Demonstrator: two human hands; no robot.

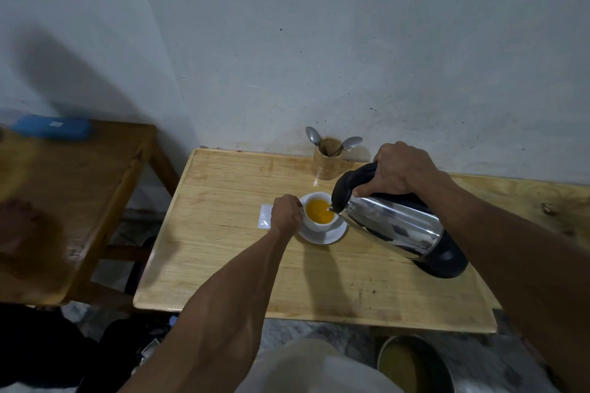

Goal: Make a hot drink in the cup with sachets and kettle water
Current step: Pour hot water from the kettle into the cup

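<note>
A white cup (314,226) stands on a white saucer (332,235) in the middle of the wooden table (223,265). Orange liquid fills much of the cup. My left hand (285,212) grips the cup at its left side, where the handle is hidden. My right hand (397,171) holds the black handle of a steel kettle (396,226), which is tilted with its spout over the cup's right rim. A thin stream runs into the drink. A white sachet (264,217) lies flat just left of my left hand.
A wooden holder (327,163) with two spoons stands at the back against the wall. A second wooden table (64,201) with a blue case (51,127) is to the left. A round bin (415,364) sits on the floor at the front right.
</note>
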